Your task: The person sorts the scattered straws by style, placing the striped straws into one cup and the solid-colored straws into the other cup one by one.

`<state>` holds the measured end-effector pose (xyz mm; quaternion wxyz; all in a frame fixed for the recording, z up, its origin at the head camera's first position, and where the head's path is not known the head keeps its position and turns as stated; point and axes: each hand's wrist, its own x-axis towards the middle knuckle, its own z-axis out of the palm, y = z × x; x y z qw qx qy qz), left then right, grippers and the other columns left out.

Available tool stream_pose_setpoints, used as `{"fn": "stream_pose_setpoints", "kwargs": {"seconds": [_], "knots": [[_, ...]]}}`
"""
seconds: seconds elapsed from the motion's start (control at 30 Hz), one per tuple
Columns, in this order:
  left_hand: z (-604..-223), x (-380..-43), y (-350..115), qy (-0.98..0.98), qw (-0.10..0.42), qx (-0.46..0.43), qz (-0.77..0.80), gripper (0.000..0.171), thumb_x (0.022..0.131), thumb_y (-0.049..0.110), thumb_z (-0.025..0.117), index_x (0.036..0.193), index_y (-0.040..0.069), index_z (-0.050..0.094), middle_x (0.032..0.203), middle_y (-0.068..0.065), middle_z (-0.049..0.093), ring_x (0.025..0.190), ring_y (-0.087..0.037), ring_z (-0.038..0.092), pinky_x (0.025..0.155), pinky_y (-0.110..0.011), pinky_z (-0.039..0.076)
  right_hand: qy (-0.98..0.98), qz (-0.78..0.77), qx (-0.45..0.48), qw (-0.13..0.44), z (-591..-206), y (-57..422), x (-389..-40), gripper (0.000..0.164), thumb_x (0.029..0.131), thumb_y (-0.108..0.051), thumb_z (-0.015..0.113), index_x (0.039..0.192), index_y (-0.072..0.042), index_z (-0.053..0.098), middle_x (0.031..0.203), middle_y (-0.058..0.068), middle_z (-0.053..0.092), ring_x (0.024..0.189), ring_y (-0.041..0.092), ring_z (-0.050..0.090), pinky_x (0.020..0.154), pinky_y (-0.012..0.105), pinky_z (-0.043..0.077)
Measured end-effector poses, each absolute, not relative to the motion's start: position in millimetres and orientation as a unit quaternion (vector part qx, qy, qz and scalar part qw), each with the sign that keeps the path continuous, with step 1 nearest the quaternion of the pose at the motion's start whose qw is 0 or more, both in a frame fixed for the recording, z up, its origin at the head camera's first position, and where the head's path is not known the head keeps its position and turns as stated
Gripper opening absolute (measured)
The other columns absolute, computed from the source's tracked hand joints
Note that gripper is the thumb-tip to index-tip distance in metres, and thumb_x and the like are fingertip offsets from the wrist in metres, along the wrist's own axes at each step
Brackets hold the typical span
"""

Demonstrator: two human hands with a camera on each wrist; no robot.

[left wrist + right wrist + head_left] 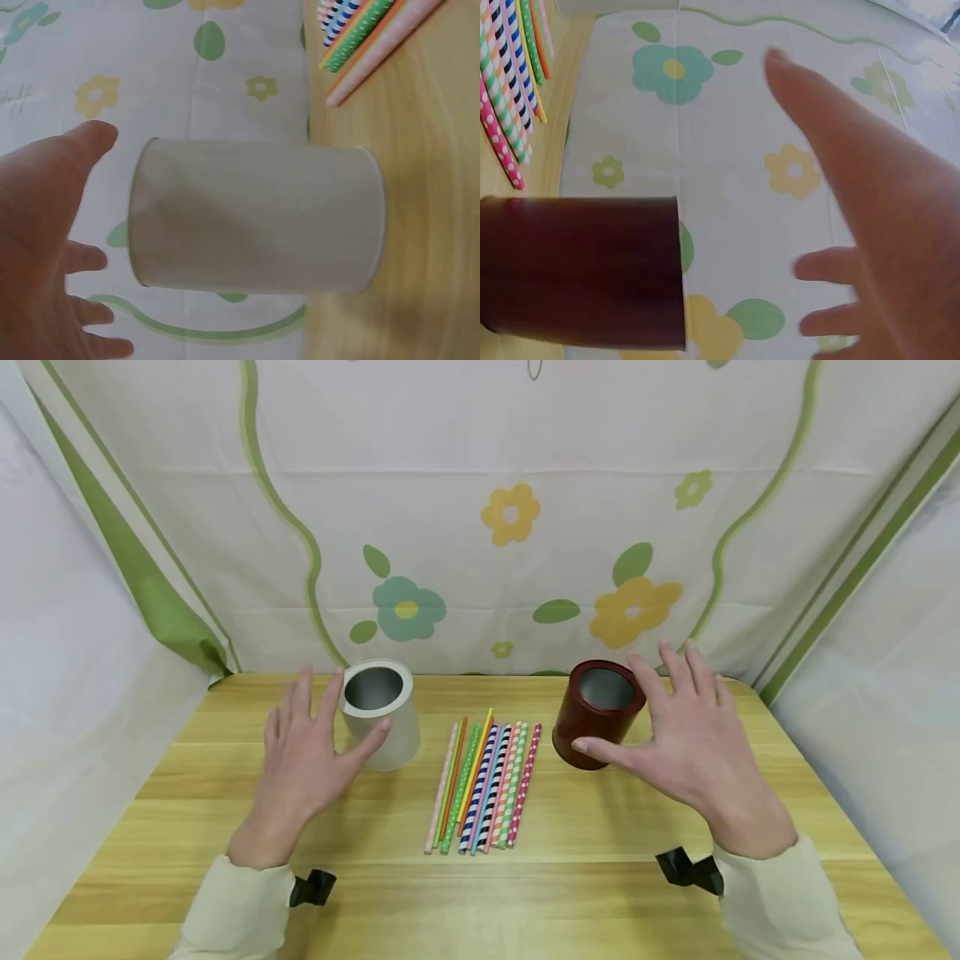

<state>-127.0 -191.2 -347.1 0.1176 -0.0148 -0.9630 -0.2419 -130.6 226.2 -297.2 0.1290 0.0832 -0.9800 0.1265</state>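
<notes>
A white cylindrical canister (392,735) stands upright at the back left of the table, its mouth facing up. Beside it my left hand (306,764) hovers with fingers spread and thumb extended; a gap separates them in the left wrist view. A dark red canister (588,727) stands upright at the back right. My right hand (693,739) hovers over its right side, fingers apart; the right wrist view shows it clear of the canister (581,270). Between the two canisters lies a row of patterned paper straws (480,789), in several colours, side by side.
The wooden table (525,910) meets a white flowered curtain (465,435) along its back edge. White cloth (82,610) hangs at the left side and also at the right. Black straps (311,887) are on both sleeves.
</notes>
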Motion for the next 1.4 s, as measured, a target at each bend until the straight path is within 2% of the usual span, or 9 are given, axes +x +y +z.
{"fn": "stream_pose_setpoints", "kwargs": {"seconds": [0.1, 0.2, 0.27, 0.37, 0.57, 0.67, 0.77, 1.07, 1.4], "knots": [[-354.7, -130.2, -192.1, -0.947, 0.15, -0.024, -0.282, 0.097, 0.098, 0.062, 0.069, 0.17, 0.011, 0.03, 0.18, -0.024, 0.009, 0.16, -0.059, 0.019, 0.12, -0.083, 0.02, -0.946, 0.184, 0.105, 0.243, -307.4, 224.7, -128.5, 0.097, 0.075, -0.069, 0.087, 0.147, -0.011, 0.059, 0.148, 0.023, 0.053, 0.139, 0.045, 0.046, 0.102, 0.065, 0.045], [-361.3, -134.2, -194.3, -0.929, 0.164, -0.027, -0.33, 0.095, 0.096, 0.053, 0.076, 0.169, 0.01, 0.032, 0.178, -0.022, 0.019, 0.16, -0.054, 0.025, 0.119, -0.082, 0.026, -0.896, 0.244, 0.137, 0.344, -325.5, 220.6, -126.6, 0.071, 0.074, -0.047, 0.09, 0.128, -0.004, 0.07, 0.12, 0.017, 0.064, 0.11, 0.031, 0.057, 0.082, 0.037, 0.05], [-365.1, -137.0, -196.8, -0.916, 0.166, -0.026, -0.365, 0.095, 0.095, 0.049, 0.08, 0.168, 0.011, 0.034, 0.176, -0.021, 0.026, 0.159, -0.05, 0.029, 0.119, -0.08, 0.029, -0.869, 0.281, 0.159, 0.374, -339.8, 216.9, -126.3, 0.059, 0.073, -0.036, 0.089, 0.12, -0.003, 0.072, 0.107, 0.014, 0.067, 0.098, 0.022, 0.058, 0.073, 0.023, 0.047], [-369.5, -141.7, -201.0, -0.893, 0.158, -0.023, -0.42, 0.093, 0.093, 0.044, 0.084, 0.167, 0.012, 0.037, 0.172, -0.019, 0.034, 0.157, -0.046, 0.034, 0.121, -0.076, 0.032, -0.855, 0.338, 0.175, 0.353, -359.9, 210.3, -125.7, 0.044, 0.076, -0.024, 0.09, 0.113, -0.006, 0.074, 0.101, 0.009, 0.07, 0.092, 0.009, 0.059, 0.071, 0.01, 0.047], [-376.3, -150.1, -206.7, -0.847, 0.109, -0.007, -0.521, 0.092, 0.094, 0.037, 0.086, 0.168, 0.016, 0.035, 0.174, -0.012, 0.032, 0.159, -0.044, 0.034, 0.125, -0.067, 0.031, -0.855, 0.447, 0.11, 0.24, -393.5, 195.6, -125.8, 0.02, 0.091, -0.015, 0.087, 0.106, -0.014, 0.075, 0.094, 0.0, 0.07, 0.082, 0.01, 0.063, 0.066, 0.02, 0.055], [-379.5, -151.6, -207.6, -0.823, 0.082, 0.004, -0.563, 0.095, 0.094, 0.034, 0.086, 0.17, 0.019, 0.031, 0.177, -0.007, 0.027, 0.161, -0.041, 0.031, 0.129, -0.063, 0.029, -0.849, 0.491, 0.057, 0.185, -408.4, 187.9, -126.2, 0.011, 0.098, -0.023, 0.081, 0.105, -0.017, 0.075, 0.093, -0.002, 0.071, 0.082, 0.012, 0.064, 0.07, 0.021, 0.055], [-382.5, -152.7, -208.7, -0.801, 0.068, 0.011, -0.595, 0.095, 0.095, 0.031, 0.085, 0.171, 0.022, 0.029, 0.179, -0.002, 0.024, 0.161, -0.038, 0.031, 0.13, -0.061, 0.027, -0.846, 0.514, 0.03, 0.14, -421.2, 179.7, -128.6, 0.013, 0.102, -0.032, 0.077, 0.105, -0.02, 0.075, 0.095, -0.001, 0.073, 0.086, 0.015, 0.065, 0.072, 0.023, 0.055], [-390.8, -154.9, -210.3, -0.771, 0.059, 0.01, -0.634, 0.09, 0.095, 0.022, 0.085, 0.168, 0.024, 0.034, 0.175, -0.003, 0.031, 0.159, -0.033, 0.033, 0.131, -0.058, 0.027, -0.835, 0.549, -0.011, 0.022, -448.8, 156.2, -140.4, 0.025, 0.101, -0.038, 0.077, 0.111, -0.016, 0.073, 0.098, 0.007, 0.072, 0.078, 0.021, 0.066, 0.061, 0.027, 0.056], [-393.1, -157.5, -203.9, -0.757, 0.064, 0.027, -0.649, 0.089, 0.092, 0.019, 0.087, 0.166, 0.025, 0.038, 0.169, 0.001, 0.039, 0.152, -0.023, 0.039, 0.128, -0.051, 0.029, -0.888, 0.458, -0.048, 0.019, -452.0, 145.5, -149.0, 0.03, 0.092, -0.029, 0.085, 0.114, -0.012, 0.073, 0.096, 0.003, 0.073, 0.082, 0.015, 0.064, 0.075, 0.025, 0.052]]}}
